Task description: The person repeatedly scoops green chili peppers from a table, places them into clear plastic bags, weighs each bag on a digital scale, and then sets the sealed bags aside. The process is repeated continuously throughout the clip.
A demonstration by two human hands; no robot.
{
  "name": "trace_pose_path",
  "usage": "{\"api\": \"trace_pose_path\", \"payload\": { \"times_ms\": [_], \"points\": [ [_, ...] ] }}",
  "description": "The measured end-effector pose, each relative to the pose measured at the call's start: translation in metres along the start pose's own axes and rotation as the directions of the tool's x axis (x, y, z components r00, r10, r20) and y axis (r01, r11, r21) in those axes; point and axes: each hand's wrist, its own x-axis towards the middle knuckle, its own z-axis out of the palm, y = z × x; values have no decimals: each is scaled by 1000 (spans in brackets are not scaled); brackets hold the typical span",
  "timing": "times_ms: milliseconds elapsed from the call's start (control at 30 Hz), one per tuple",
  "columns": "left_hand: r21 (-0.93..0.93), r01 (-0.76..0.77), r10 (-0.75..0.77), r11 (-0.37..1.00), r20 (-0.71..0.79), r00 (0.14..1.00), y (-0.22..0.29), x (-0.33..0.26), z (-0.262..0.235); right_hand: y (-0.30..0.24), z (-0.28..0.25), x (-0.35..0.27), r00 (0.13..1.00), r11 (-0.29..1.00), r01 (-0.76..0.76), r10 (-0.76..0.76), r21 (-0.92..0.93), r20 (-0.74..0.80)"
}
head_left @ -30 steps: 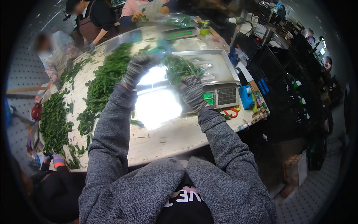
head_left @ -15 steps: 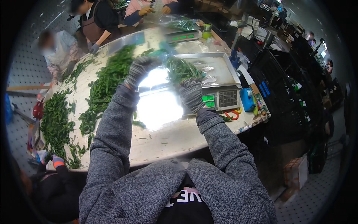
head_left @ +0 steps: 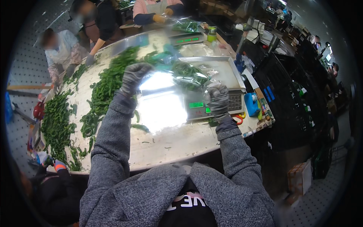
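A clear plastic bag (head_left: 189, 75) of green pods hangs above the weighing scale (head_left: 211, 81) at 12 o'clock. Both gloved hands grip it: left hand (head_left: 134, 75) at 10 o'clock, right hand (head_left: 217, 100) at 2 o'clock. Green pods (head_left: 106, 87) cover the worktop (head_left: 166, 140).

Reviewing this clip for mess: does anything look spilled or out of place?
Loose green leaves lie strewn over the metal table, some near its edge. The left hand and right hand hold a clear bag of greens above the scale.
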Motion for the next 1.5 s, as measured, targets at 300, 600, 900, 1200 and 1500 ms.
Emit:
{"api": "trace_pose_path", "payload": {
  "times_ms": [300,600,900,1200,1500],
  "points": [
    [58,38,-45,998,122,992,-11,-35,7,-9,-42,-21,975,992,79,-57,-97,215],
    [298,-201,47,933,455,889,-19,-30,9,-22,-28,-32,955,876,-264,179,403,235],
    [204,-628,606,751,164,778,24,44,22,-16,-80,112,995,869,-77,97,489,-14],
    [231,-329,349,916,-54,935,66,76,36,-19,-92,178,871,623,-452,464,638,164],
    [-153,-299,297,942,-40,954,53,103,59,28,-84,172,783,457,-540,580,706,224]
  ]
}}
